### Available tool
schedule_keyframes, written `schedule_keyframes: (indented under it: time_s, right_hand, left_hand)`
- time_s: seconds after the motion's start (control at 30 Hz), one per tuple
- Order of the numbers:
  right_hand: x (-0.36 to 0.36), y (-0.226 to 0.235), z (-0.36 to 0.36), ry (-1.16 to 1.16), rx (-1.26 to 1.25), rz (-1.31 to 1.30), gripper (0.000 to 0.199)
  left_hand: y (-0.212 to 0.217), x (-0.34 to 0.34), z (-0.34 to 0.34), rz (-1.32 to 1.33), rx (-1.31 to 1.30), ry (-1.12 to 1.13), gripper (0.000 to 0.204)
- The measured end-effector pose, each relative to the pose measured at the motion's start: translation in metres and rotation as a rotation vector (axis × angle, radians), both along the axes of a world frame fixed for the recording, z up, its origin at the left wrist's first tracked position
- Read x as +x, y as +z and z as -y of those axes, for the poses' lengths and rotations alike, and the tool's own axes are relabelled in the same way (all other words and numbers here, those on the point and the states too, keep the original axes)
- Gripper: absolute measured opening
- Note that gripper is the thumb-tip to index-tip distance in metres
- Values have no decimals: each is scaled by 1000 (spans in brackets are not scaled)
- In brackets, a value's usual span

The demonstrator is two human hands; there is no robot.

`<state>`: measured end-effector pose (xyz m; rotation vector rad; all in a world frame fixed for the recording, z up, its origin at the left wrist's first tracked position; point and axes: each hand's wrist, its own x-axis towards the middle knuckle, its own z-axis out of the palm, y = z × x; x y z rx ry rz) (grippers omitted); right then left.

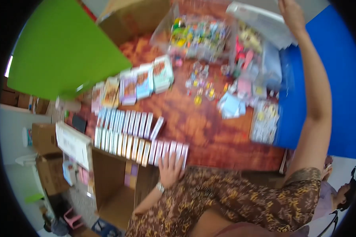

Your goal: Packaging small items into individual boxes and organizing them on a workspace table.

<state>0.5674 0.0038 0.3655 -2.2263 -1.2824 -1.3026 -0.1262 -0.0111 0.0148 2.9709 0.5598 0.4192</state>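
My left hand (170,170), with a watch at the wrist, lies over the near end of a row of small boxes (168,150) with pinkish-white sides. Its fingers are spread across the box tops and look open. My right hand (293,17) is stretched far out to the upper right, beside a white plastic bag (261,21). Its fingers run to the upper edge of the picture and are blurred, so I cannot make out a grip. More narrow boxes (124,122) stand in a second row behind the first, in pale blue, white and purple.
Stacks of pastel picture packets (140,83) lie behind the rows. Farther back, a clear bag (199,37) holds colourful small pieces; loose ones (201,81) are scattered nearby. Blue cards (231,106) and a bag of white pieces (265,122) lie right. Green (63,47) and blue (340,87) panels flank the table.
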Motion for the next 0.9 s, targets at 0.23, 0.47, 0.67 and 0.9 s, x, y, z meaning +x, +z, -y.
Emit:
schedule_keyframes:
  time_s: [0.23,0.47,0.67,0.9]
  right_hand:
    - [-290,-74,61,540,-284,-277,15]
    - [-424,-208,167,582,-612,-733,13]
    - [-423,-277,132,502,-647,-773,14]
    - [-377,-297,70,260,-573,-756,11]
  left_hand:
    - [16,10,-1,27,13,40,68]
    - [14,10,-1,116,49,-9,72]
    - [10,5,4,151,63,12,71]
    - [12,7,4,155,65,26,71]
